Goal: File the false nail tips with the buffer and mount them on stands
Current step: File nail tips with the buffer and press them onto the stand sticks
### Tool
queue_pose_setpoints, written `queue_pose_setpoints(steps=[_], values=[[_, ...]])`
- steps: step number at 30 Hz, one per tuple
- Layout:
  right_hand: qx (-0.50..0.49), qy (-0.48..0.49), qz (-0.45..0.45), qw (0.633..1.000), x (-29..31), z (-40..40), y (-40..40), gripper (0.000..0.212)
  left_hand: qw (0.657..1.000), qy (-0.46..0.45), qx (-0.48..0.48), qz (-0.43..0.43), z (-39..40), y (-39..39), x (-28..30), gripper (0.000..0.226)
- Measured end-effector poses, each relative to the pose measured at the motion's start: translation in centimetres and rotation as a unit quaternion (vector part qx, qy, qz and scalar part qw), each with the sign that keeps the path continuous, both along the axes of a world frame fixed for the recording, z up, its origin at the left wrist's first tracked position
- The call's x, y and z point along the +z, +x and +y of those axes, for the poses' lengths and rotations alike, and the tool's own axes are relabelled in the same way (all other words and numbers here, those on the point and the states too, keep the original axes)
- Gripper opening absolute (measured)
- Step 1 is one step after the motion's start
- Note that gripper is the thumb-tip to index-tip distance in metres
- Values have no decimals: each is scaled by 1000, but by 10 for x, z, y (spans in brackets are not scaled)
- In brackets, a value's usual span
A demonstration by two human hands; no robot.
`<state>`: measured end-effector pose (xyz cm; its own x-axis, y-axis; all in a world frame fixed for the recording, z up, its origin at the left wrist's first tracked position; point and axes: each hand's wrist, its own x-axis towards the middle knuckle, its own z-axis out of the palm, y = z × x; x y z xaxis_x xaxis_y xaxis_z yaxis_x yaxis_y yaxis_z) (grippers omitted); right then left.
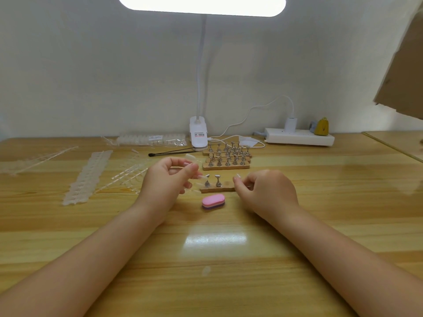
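Both hands hover over the tabletop [229, 248] just behind the pink buffer [213, 201], which lies flat and untouched between the forearms. The left hand [168, 179] has its fingers curled and pinches what looks like a strip of clear nail tips [192, 157]; one pale tip shows above the fingertips and others seem to hang below them, though the plastic is too transparent to count. The right hand [263, 191] is curled too, with thumb and forefinger pinched together near its own long nail; whether a loose tip sits between them I cannot tell.

Directly between the hands is a small wooden base [217, 189] carrying two metal stands [212, 180], both apparently bare. Further back sit more bases crowded with spare stands [227, 155], and to the left lie long strips of unused tips [88, 177].

My read is that a tip is being separated from the strip, ahead of filing. Next would come picking up the buffer with the right hand, smoothing the tip's edge, then seating it on a stand's head, which takes a light touch.
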<state>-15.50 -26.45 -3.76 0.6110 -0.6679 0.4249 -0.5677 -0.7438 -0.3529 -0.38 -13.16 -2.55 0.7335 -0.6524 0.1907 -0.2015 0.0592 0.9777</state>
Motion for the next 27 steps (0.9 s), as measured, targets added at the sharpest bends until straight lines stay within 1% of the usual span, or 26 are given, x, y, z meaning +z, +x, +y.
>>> queue_pose_setpoints(steps=[2, 3, 4, 5, 7, 8, 10, 14, 16, 17, 19, 21, 22, 24, 27], values=[[-2, -33, -21, 999, 1, 4, 0, 40, 1000, -7, -2, -5, 0, -1, 0, 21], [10, -32, -45, 998, 2, 6, 0, 38, 1000, -10, -2, -9, 0, -2, 0, 23], [34, -7, -81, 996, 2, 8, 1, 35, 1000, -11, -3, -15, 0, -3, 1, 23], [69, 41, -123, 989, 3, 11, 3, 32, 1000, -11, -7, -22, 0, -4, 1, 23], [144, 163, -193, 957, 3, 17, 7, 25, 999, -11, -20, -36, 0, -8, 1, 21], [173, 213, -210, 938, 3, 21, 8, 21, 999, -12, -28, -43, 1, -9, 1, 20], [206, 263, -222, 916, 1, 26, 10, 15, 997, -17, -42, -59, 1, -12, 1, 19], [200, 291, -255, 900, 1, 25, 11, 11, 992, -28, -64, -100, 1, -15, -1, 22], [188, 301, -266, 896, 0, 23, 11, 11, 987, -30, -58, -146, 2, -17, -3, 26], [185, 301, -267, 897, -1, 23, 12, 12, 981, -31, -47, -183, 2, -18, -4, 29], [179, 282, -261, 906, -2, 25, 13, 13, 955, -33, -12, -294, 3, -20, -5, 31], [168, 254, -245, 920, -3, 26, 13, 14, 909, -28, 18, -416, 5, -23, -6, 30], [164, 244, -239, 925, -3, 26, 13, 15, 886, -22, 28, -462, 5, -25, -6, 30], [157, 234, -232, 931, -3, 26, 13, 15, 857, -14, 40, -514, 6, -27, -6, 31], [151, 240, -228, 932, -2, 27, 13, 14, 838, -9, 42, -543, 7, -30, -5, 28]])
